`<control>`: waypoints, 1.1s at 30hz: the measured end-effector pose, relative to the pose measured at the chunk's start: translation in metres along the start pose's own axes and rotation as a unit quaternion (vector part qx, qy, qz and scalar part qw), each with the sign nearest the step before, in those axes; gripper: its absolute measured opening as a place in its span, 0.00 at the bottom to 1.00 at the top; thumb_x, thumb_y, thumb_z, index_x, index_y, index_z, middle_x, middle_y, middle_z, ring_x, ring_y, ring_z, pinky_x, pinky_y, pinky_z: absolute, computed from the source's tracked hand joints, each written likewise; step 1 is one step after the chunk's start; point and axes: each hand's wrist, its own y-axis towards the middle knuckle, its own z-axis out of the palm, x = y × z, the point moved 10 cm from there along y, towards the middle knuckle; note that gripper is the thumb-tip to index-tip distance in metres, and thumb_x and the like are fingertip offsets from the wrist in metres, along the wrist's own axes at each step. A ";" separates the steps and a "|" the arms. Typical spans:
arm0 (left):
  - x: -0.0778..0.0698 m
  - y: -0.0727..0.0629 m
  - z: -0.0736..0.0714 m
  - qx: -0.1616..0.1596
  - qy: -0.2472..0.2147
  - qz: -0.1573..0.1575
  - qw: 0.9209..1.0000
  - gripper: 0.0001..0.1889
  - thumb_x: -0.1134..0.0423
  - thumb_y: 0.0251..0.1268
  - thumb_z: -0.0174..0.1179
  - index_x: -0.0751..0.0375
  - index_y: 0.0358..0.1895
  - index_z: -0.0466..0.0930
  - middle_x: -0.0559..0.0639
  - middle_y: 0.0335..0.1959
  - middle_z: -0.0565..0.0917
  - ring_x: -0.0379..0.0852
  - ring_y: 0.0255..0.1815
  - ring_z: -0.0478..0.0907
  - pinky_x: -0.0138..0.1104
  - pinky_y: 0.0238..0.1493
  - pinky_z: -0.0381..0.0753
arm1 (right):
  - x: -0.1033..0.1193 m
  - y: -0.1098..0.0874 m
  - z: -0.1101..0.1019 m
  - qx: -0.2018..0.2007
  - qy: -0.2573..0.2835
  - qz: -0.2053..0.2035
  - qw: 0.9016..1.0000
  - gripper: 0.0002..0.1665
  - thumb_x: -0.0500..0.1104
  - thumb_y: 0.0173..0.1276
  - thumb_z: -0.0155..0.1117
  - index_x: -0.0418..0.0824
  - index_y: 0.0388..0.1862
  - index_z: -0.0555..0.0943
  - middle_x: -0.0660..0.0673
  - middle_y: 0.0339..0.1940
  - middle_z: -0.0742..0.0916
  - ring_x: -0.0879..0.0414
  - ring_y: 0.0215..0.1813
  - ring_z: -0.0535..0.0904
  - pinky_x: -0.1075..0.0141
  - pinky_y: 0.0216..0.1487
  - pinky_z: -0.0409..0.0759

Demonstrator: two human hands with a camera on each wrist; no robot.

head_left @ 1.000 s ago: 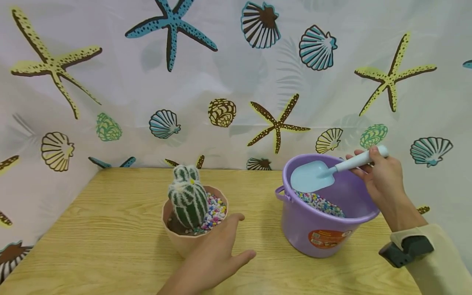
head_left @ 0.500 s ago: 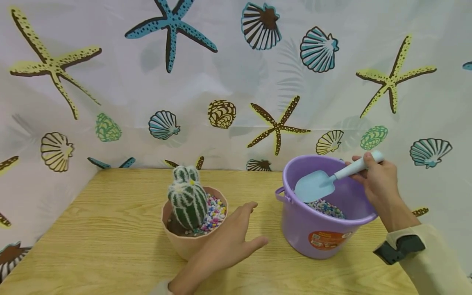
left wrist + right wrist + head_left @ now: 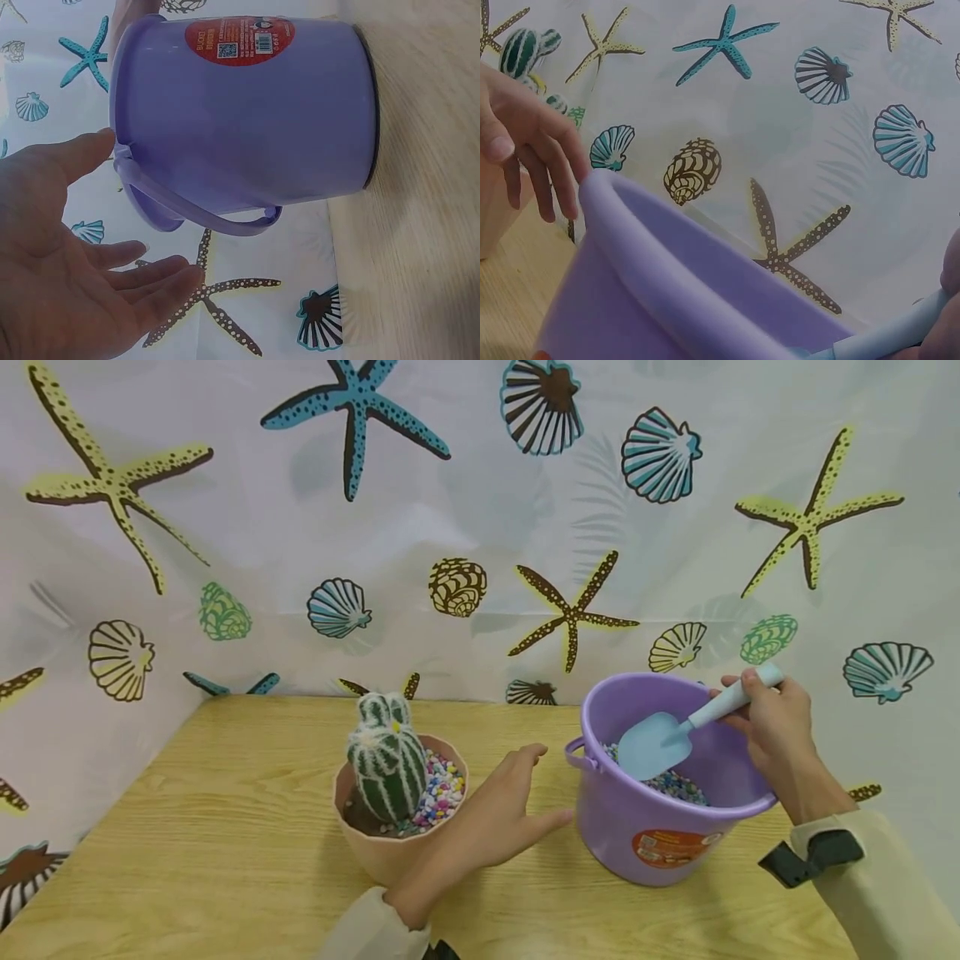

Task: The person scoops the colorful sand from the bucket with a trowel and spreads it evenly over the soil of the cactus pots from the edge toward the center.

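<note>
My right hand grips the handle of a light blue trowel, whose blade dips inside a purple bucket. Small multicoloured pebbles lie in the bucket, partly hidden by the blade and the near rim. Fingers spread and relaxed, my left hand hovers between the bucket and a peach flowerpot. In the left wrist view that hand holds nothing and is near the bucket's rim and hanging handle. A green and white cactus stands in the pot, with pebbles on its right side.
The pot and bucket stand apart on a wood-grain table. Behind them hangs a pale cloth printed with starfish and shells. A red label is on the bucket's front.
My left hand has moved right, from beside the pot toward the bucket. The right hand has lowered the trowel's blade deeper into the bucket.
</note>
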 end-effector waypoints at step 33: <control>-0.027 0.040 0.014 -0.006 -0.026 0.039 0.999 0.49 0.39 0.55 0.64 0.57 0.75 0.50 0.58 0.66 0.66 0.51 0.63 0.68 0.48 0.60 0.73 | 0.000 -0.008 0.009 -0.003 -0.172 -0.080 0.982 0.14 0.46 0.73 0.53 0.36 0.47 0.73 0.65 0.26 0.80 0.72 0.32 0.78 0.76 0.32 0.80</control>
